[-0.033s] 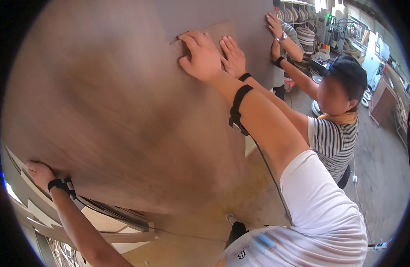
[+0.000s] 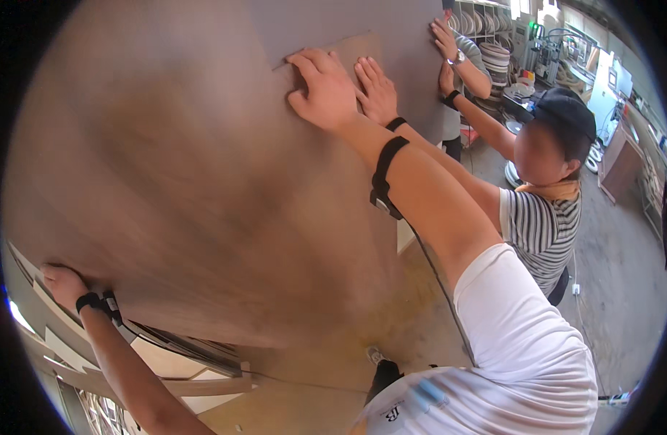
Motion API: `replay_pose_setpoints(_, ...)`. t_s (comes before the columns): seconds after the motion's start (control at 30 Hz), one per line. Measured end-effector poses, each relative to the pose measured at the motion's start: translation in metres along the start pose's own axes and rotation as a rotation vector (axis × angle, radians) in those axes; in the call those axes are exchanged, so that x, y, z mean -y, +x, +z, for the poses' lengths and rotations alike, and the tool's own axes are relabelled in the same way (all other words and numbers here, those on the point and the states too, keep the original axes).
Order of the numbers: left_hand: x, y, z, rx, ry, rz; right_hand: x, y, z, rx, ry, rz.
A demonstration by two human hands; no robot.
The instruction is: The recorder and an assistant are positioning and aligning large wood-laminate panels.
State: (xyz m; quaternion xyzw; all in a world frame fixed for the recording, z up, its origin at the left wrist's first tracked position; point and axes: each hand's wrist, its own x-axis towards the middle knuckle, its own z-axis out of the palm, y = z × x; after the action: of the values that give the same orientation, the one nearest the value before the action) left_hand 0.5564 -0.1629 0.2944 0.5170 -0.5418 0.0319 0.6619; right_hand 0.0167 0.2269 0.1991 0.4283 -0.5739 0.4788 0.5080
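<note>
A large brown-grey board (image 2: 224,196) fills the left and middle of the view, its surface smooth and partly blurred. At its lower left edge my left hand (image 2: 64,284) grips the board, with most of its fingers hidden. My right hand (image 2: 324,88) rests against the board's face higher up, thumb and fingers apart, beside a faint straight line and a lighter patch (image 2: 359,47). Close to the right of it, a co-worker's hand (image 2: 377,93) lies flat on the same board. Both my wrists wear black straps.
On the right stands the co-worker in a striped shirt (image 2: 540,232) and dark cap. Another person's arm (image 2: 475,76) reaches to the board's far edge. Behind them are stacked rolls (image 2: 495,61) and machinery. A cable (image 2: 443,290) hangs from my right wrist; curved pale boards (image 2: 203,384) lie lower left.
</note>
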Motion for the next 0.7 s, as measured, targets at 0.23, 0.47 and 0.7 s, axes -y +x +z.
replay_pose_setpoints(0.23, 0.011, 0.011, 0.009, -0.038, 0.007, 0.004, -0.006, -0.004, 0.011, -0.047, -0.019, -0.044)
replay_pose_setpoints(0.47, 0.0, 0.0, 0.006, -0.036, 0.029, -0.012, -0.012, -0.006, 0.009, -0.038, -0.024, -0.072)
replay_pose_setpoints(0.7, 0.031, 0.031, 0.013, -0.073, 0.087, 0.02, -0.01, -0.007, 0.01, -0.054, -0.009, -0.065)
